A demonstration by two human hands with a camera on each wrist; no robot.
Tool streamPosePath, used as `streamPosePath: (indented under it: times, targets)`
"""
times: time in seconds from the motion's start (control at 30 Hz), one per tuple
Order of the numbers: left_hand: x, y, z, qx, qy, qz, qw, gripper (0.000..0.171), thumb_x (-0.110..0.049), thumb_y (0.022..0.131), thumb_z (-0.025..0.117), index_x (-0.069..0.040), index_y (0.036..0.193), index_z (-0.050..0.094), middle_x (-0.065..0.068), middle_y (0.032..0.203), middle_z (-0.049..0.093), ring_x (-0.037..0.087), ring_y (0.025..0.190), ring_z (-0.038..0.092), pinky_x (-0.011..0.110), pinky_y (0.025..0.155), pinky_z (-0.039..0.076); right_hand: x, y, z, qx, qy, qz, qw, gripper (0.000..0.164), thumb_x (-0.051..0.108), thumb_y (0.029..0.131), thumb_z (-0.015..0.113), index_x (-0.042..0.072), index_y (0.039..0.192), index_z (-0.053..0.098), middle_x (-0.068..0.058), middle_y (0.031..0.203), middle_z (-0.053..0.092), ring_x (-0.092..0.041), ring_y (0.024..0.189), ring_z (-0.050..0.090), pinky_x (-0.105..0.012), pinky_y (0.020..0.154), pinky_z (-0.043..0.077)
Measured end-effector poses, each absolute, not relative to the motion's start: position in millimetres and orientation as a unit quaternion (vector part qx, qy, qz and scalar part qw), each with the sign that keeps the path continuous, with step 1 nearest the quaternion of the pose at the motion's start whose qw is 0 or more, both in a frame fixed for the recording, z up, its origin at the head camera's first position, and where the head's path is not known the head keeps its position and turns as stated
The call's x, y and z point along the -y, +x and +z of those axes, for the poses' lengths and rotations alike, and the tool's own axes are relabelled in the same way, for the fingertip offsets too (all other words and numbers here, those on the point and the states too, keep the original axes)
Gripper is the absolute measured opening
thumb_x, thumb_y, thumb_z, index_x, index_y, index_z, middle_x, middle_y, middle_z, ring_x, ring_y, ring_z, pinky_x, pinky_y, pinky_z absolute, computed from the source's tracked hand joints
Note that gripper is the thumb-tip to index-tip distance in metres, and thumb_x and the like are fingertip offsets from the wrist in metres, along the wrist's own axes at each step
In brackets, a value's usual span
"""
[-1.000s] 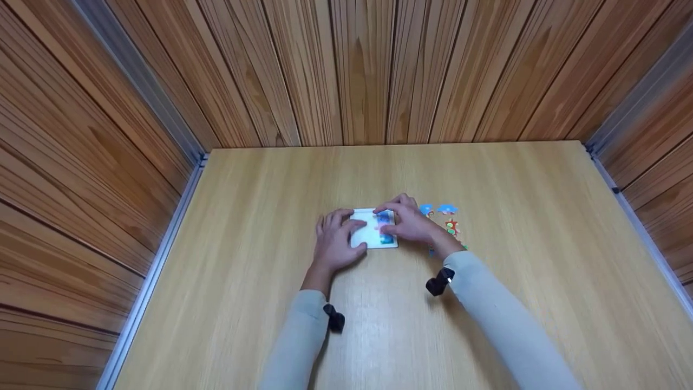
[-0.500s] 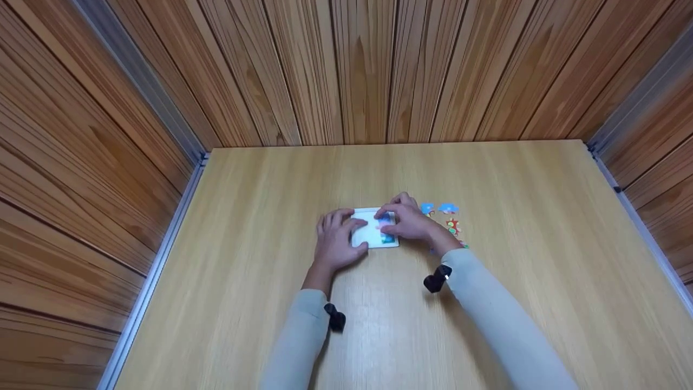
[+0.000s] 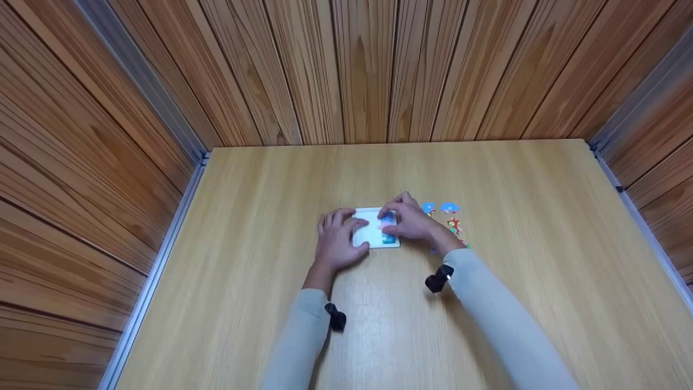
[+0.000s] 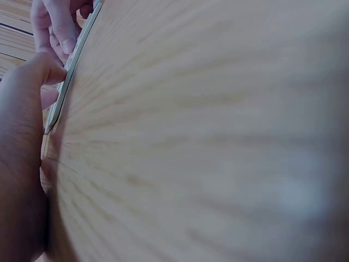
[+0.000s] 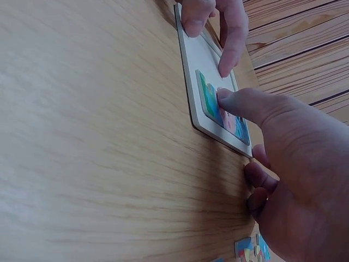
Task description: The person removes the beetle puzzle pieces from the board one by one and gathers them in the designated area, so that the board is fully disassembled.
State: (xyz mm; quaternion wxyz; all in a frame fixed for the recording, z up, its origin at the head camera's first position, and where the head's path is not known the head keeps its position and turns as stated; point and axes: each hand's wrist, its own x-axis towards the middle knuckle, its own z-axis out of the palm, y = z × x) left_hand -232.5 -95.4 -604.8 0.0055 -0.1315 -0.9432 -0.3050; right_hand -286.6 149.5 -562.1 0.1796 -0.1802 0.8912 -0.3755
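A white puzzle board (image 3: 372, 238) lies on the table, with joined colourful puzzle pieces (image 5: 210, 103) along its right side. My left hand (image 3: 335, 241) holds the board at its left, fingers at the far edge and thumb at the near edge. My right hand (image 3: 411, 222) reaches over the right edge, its thumb and index finger on a puzzle piece in that strip. In the right wrist view the thumb (image 5: 240, 103) presses on the strip while the other fingers curl beside the board's edge. The right hand partly hides the strip in the head view.
Loose puzzle pieces lie right of the board, a blue piece (image 3: 449, 207) and a red-green piece (image 3: 453, 225) among them, some hidden behind the right hand. Wooden plank walls (image 3: 368, 70) enclose the table (image 3: 270, 216) at the back and sides.
Both hands and the board stay nearly in place. The right thumb and fingers have shifted only slightly over the puzzle strip.
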Motion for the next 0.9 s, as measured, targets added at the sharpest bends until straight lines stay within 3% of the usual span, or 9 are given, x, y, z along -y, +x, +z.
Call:
streamPosePath:
  times: [0.27, 0.5, 0.67, 0.9]
  targets:
    - [95.0, -232.3, -604.4, 0.945, -0.131, -0.3, 0.006, 0.058, -0.054, 0.092, 0.071, -0.028, 0.144, 0.075, 0.009, 0.171, 0.049, 0.039, 0.163, 0.034, 0.075, 0.14, 0.012, -149.1, -286.3, -561.7, -0.891, -0.175, -0.377, 0.183, 0.024, 0.021, 0.107, 0.078, 0.018, 0.131, 0.077, -0.019, 0.153, 0.042, -0.042, 0.145, 0.042, -0.063, 0.126, 0.039]
    - [94.9, -233.3, -605.5, 0.943, -0.135, -0.305, 0.009, 0.058, -0.053, 0.091, 0.072, -0.027, 0.143, 0.076, 0.01, 0.169, 0.051, 0.04, 0.161, 0.036, 0.076, 0.139, 0.013, -148.8, -286.9, -562.8, -0.893, -0.2, -0.37, 0.162, 0.022, 0.012, 0.106, 0.072, 0.012, 0.127, 0.079, -0.023, 0.149, 0.044, -0.043, 0.138, 0.045, -0.061, 0.119, 0.041]
    - [95.6, -233.3, -605.8, 0.942, -0.135, -0.307, 0.01, 0.058, -0.053, 0.091, 0.073, -0.027, 0.143, 0.076, 0.01, 0.17, 0.051, 0.04, 0.162, 0.037, 0.076, 0.139, 0.012, -149.0, -286.5, -562.5, -0.889, -0.191, -0.381, 0.169, 0.021, 0.011, 0.107, 0.072, 0.013, 0.128, 0.077, -0.022, 0.149, 0.044, -0.043, 0.14, 0.046, -0.062, 0.123, 0.04]
    - [95.8, -233.4, -606.0, 0.942, -0.135, -0.307, 0.011, 0.058, -0.053, 0.091, 0.073, -0.027, 0.143, 0.076, 0.01, 0.169, 0.051, 0.04, 0.162, 0.037, 0.076, 0.14, 0.012, -148.1, -284.9, -561.2, -0.889, -0.198, -0.382, 0.159, 0.021, 0.01, 0.107, 0.073, 0.012, 0.127, 0.074, -0.02, 0.138, 0.052, -0.035, 0.124, 0.052, -0.044, 0.106, 0.042]
